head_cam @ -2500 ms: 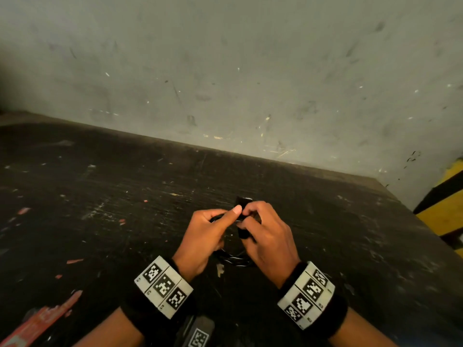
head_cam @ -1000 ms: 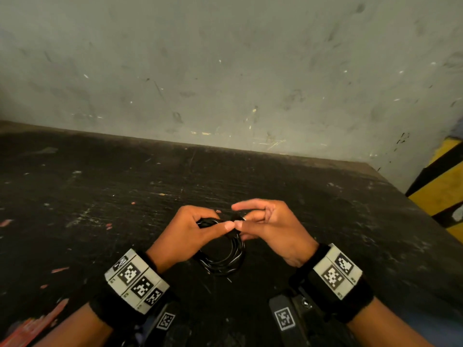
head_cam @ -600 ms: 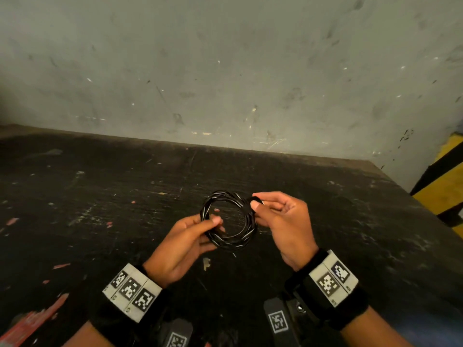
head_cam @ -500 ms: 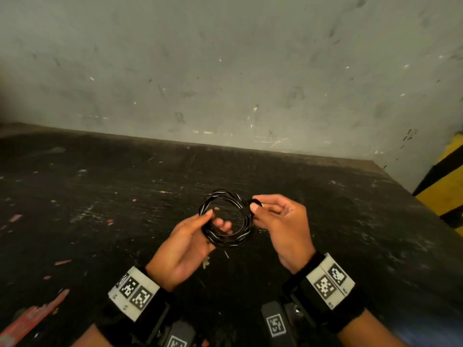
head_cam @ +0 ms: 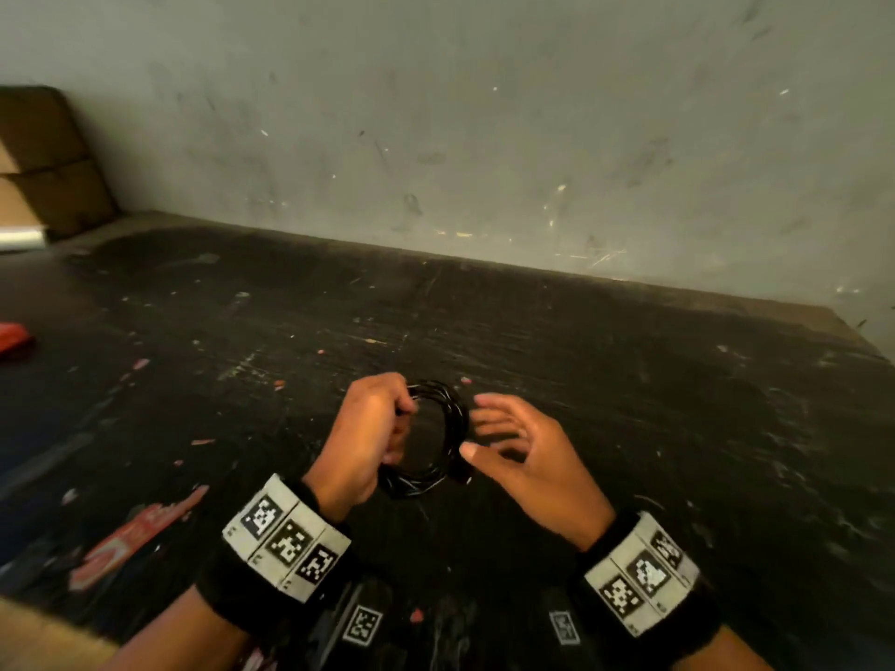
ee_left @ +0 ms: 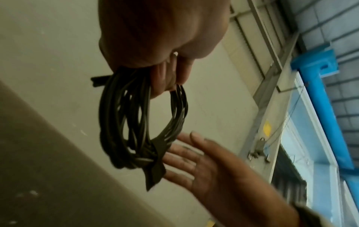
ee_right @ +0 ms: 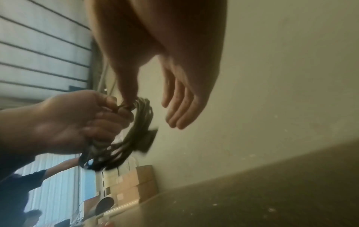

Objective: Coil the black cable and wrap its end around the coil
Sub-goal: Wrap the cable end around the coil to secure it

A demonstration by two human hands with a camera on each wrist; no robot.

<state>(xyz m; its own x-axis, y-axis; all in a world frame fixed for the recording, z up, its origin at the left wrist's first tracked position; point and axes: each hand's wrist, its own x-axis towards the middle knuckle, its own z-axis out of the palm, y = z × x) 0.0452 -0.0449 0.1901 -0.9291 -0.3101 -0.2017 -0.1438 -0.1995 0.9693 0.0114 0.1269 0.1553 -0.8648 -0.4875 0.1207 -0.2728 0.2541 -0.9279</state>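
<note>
The black cable point(head_cam: 443, 431) is wound into a small round coil, held just above the dark table point(head_cam: 629, 404). My left hand point(head_cam: 387, 423) grips the coil's left side with curled fingers. In the left wrist view the coil point(ee_left: 124, 122) hangs from those fingers point(ee_left: 167, 76), and a flat black tab point(ee_left: 155, 169) sticks out at its far side. My right hand point(head_cam: 503, 438) is spread open just right of the coil, holding nothing. In the right wrist view its straight fingers point(ee_right: 178, 107) stand apart from the coil point(ee_right: 139, 127).
A grey wall point(head_cam: 484, 138) rises right behind the table. Cardboard boxes point(head_cam: 43, 157) stand at the back left. A red object point(head_cam: 14, 336) lies at the left edge, and red scraps point(head_cam: 131, 540) near the front left. Another person point(ee_right: 19, 184) shows in the right wrist view.
My right hand has let go of the coil and opened. My left hand now curls round the coil's left side and holds it alone, lower down.
</note>
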